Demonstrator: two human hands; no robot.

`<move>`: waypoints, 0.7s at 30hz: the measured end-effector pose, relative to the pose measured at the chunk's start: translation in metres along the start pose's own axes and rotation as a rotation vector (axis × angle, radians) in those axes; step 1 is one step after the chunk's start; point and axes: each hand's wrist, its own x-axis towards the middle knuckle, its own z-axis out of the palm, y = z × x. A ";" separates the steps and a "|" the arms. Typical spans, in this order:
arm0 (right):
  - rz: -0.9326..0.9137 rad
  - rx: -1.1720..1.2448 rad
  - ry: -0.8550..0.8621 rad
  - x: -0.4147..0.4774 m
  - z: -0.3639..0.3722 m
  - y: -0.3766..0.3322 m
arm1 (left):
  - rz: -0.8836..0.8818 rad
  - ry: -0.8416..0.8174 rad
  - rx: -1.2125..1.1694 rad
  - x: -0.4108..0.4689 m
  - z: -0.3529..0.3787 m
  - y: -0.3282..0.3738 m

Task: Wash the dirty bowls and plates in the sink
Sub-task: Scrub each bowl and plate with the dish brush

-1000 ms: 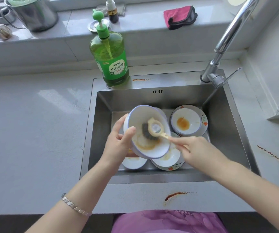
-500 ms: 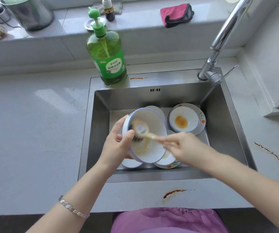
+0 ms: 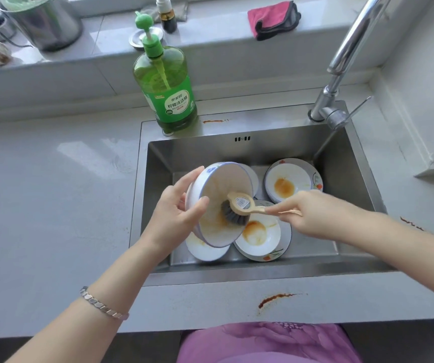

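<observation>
Over the steel sink [image 3: 158, 163], my left hand [image 3: 176, 210] grips a white bowl with a blue rim [image 3: 215, 187] by its edge, tilted so the inside faces right. Orange sauce smears its lower inside. My right hand [image 3: 312, 213] pinches the beige handle of a dish brush [image 3: 239, 205], whose grey bristles press against the bowl's inside. Below lie dirty plates: one with an orange stain at the back right [image 3: 293, 182], one under the brush [image 3: 260, 234], one at the front left [image 3: 205, 248], and one partly hidden behind the bowl.
A green dish soap pump bottle [image 3: 166, 85] stands on the sink's back rim. The chrome tap [image 3: 344, 61] rises at the back right. On the sill sit a pink cloth [image 3: 273, 18], a steel pot [image 3: 43, 24] and a small bottle. Brown stains mark the counter [image 3: 278, 299].
The brush has moved from the bowl's upper left down to its lower right inside. The bowl has tilted more upright, turning its opening toward the right.
</observation>
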 end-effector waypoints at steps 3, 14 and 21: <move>-0.056 0.049 -0.040 -0.006 0.013 -0.014 | 0.004 0.014 0.069 0.005 0.003 -0.003; -0.068 0.031 -0.059 -0.020 0.028 -0.011 | -0.059 0.018 0.031 0.004 0.004 0.000; 0.031 0.287 0.124 -0.019 0.017 0.026 | -0.244 0.016 -0.155 0.004 0.000 0.005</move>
